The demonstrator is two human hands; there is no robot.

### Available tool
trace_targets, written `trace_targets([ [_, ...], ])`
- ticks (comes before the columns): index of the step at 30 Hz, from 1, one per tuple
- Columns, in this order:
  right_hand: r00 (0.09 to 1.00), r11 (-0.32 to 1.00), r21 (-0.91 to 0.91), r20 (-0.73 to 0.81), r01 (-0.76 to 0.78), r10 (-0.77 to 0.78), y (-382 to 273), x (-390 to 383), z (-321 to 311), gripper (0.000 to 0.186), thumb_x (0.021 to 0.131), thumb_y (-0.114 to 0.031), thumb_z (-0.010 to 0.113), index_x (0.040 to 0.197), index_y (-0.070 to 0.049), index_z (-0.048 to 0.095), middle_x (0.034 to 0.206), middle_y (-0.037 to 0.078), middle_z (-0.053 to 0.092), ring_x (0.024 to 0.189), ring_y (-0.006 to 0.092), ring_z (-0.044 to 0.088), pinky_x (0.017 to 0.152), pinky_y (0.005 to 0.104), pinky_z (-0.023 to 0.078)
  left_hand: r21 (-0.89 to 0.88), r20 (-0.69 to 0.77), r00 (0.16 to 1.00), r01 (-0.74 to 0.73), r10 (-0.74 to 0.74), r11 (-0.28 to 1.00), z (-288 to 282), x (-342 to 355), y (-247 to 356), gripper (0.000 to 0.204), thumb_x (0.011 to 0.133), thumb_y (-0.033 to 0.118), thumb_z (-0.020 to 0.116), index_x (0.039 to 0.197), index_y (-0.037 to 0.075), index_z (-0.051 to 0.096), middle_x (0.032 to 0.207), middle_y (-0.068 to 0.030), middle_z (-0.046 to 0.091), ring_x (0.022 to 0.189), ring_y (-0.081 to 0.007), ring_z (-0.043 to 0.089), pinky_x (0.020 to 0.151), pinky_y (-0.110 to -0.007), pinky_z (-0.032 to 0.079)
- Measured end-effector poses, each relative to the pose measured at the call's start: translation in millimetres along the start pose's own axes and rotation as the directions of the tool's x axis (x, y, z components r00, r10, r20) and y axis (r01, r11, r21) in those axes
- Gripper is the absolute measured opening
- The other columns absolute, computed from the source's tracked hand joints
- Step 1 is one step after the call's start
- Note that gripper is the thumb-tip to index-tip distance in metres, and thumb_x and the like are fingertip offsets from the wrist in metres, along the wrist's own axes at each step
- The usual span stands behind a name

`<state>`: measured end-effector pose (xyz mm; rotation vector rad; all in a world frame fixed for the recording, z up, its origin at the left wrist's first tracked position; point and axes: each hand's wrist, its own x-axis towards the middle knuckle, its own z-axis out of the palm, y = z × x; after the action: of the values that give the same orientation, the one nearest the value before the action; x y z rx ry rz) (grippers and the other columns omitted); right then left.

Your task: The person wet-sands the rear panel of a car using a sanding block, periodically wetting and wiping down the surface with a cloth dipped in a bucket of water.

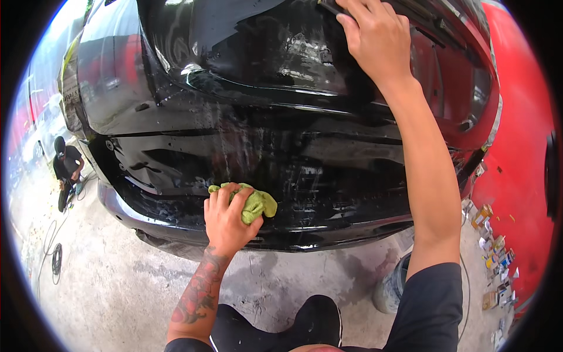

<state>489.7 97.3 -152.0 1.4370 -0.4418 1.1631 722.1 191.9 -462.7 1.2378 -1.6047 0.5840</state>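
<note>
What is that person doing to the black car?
The person presses a green cloth against the wet, shiny bumper of a black car with the left hand. The right hand rests higher up on the car's body. A bucket stands on the concrete floor by the right arm. Farther off at the left, another person crouches near some hoses.

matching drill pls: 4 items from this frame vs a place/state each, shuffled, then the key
1. left hand
2. right hand
3. yellow-green cloth
4. crouching person

a. far left, on the concrete beside the car
b. braced high on the black car body
c. bunched against the wet black bumper
d. gripping the cloth, low on the bumper

Pairs: 1-d, 2-b, 3-c, 4-a
</note>
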Motion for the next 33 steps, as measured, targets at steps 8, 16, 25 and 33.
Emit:
trace_targets([
  [8, 0.994, 0.991, 0.074, 0.000, 0.111, -0.111, 2.4, -20.5, 2.6, 0.035, 0.086, -0.022, 0.078, 0.121, -0.022, 0.073, 0.110, -0.001, 0.069, 0.101, 0.0199, 0.066, 0.086, 0.0393, 0.044, 0.004, -0.006, 1.000, -0.011, 0.011, 1.000, -0.1, 1.2, 1.9, 0.050, 0.065, 0.018, 0.078, 0.114, 0.014, 0.070, 0.118, -0.0083, 0.063, 0.104, -0.0317, 0.061, 0.087, -0.044, 0.046],
  [16, 0.986, 0.983, 0.110, 0.055, 0.149, -0.156, 5.2, -26.5, -10.9, 0.033, 0.089, -0.020, 0.076, 0.123, -0.020, 0.073, 0.112, -0.001, 0.070, 0.102, 0.0195, 0.065, 0.087, 0.0382, 0.045, -0.001, 0.002, 1.000, -0.007, 0.007, 1.000, -6.2, -2.0, -2.5, 0.051, 0.066, 0.019, 0.080, 0.115, 0.014, 0.070, 0.119, -0.0080, 0.063, 0.105, -0.0310, 0.062, 0.087, -0.044, 0.046],
  [25, 0.549, 0.300, 0.514, 0.443, -0.804, 0.709, -39.4, -203.4, -199.1, 0.041, 0.098, -0.009, 0.063, 0.135, 0.006, 0.061, 0.124, 0.013, 0.070, 0.110, 0.0182, 0.065, 0.099, 0.0348, 0.050, 0.026, 0.089, 0.996, -0.006, 0.004, 1.000, -11.7, 0.3, -9.3, 0.050, 0.071, 0.027, 0.090, 0.116, 0.017, 0.070, 0.124, -0.0073, 0.058, 0.110, -0.0322, 0.058, 0.088, -0.046, 0.047],
  [33, -0.539, -0.941, -0.064, 0.832, -0.332, 0.133, -278.1, -429.7, -378.6, 0.034, 0.102, -0.018, 0.063, 0.133, -0.003, 0.058, 0.115, 0.023, 0.073, 0.094, 0.0316, 0.073, 0.086, 0.0441, 0.061, -0.118, -0.011, 0.963, -0.270, 0.271, 0.956, -55.2, 84.2, 39.5, 0.053, 0.063, 0.005, 0.081, 0.115, 0.008, 0.071, 0.116, -0.0144, 0.063, 0.109, -0.0369, 0.065, 0.094, -0.044, 0.055],
])
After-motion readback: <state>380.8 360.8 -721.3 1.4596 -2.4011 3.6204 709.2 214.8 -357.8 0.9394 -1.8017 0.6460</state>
